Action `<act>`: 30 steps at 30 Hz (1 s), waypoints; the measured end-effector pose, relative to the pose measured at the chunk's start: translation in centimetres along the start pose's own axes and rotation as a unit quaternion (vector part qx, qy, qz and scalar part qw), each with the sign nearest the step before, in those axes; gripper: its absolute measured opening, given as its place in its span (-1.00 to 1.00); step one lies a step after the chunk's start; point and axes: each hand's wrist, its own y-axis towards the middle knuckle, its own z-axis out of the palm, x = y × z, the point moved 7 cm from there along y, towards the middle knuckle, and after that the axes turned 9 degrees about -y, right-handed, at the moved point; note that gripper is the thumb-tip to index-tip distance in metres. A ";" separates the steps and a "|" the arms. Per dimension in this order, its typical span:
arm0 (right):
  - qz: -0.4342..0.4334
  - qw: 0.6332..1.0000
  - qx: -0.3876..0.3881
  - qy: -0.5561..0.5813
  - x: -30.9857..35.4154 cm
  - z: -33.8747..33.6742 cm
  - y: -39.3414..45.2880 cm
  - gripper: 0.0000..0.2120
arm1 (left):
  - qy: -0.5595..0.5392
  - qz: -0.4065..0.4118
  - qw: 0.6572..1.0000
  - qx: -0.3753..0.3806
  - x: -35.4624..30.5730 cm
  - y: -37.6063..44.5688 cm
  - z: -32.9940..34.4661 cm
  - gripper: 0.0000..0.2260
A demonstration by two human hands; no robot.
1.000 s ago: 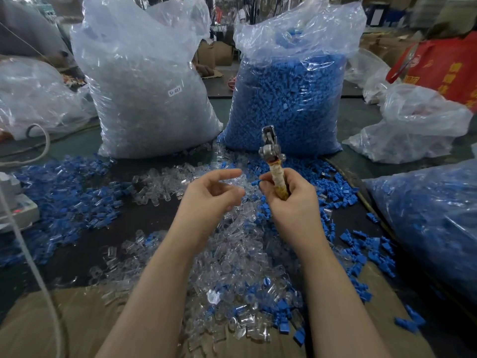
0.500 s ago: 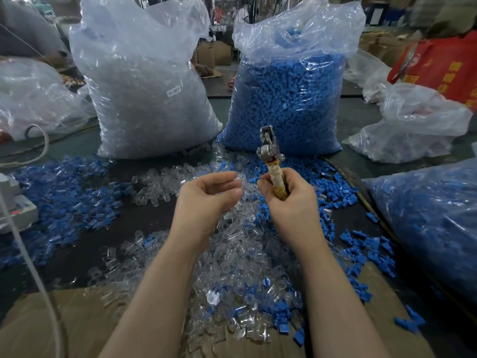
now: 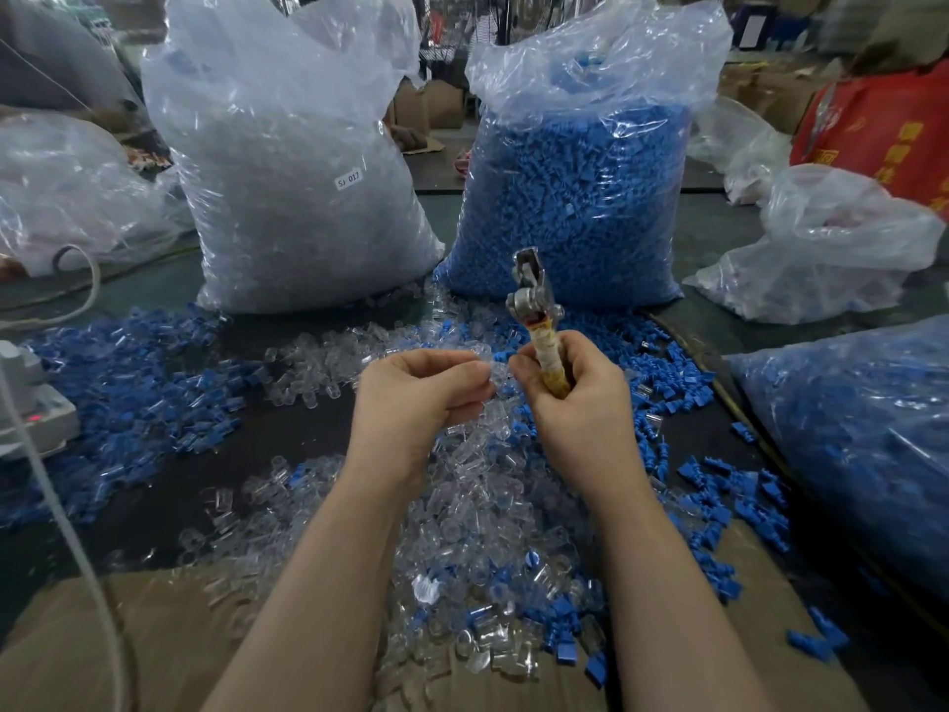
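My right hand grips a small hand tool upright by its yellow taped handle, its metal head pointing up. My left hand is curled just left of it and pinches a small clear plastic piece between thumb and fingertips, close to my right thumb. Below both hands lies a heap of clear plastic caps mixed with blue plastic pieces on the dark table.
A big bag of clear parts and a big bag of blue parts stand behind the hands. Another blue-filled bag lies at right. A cable and a grey device are at left. Cardboard covers the near edge.
My left hand has curled its fingers in and moved a little closer to my right hand. The tool has stayed upright in nearly the same place.
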 end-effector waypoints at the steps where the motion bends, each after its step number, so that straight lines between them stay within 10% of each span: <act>1: 0.000 1.000 0.000 0.005 0.1 0.0 0.0 -0.82 | 0.001 0.003 1.000 -0.001 0.0 0.0 0.1 -0.92; 30: 0.015 0.997 0.078 0.005 0.0 0.3 -0.3 -0.95 | 0.146 0.138 0.978 -0.063 -1.3 -0.6 0.6 -0.92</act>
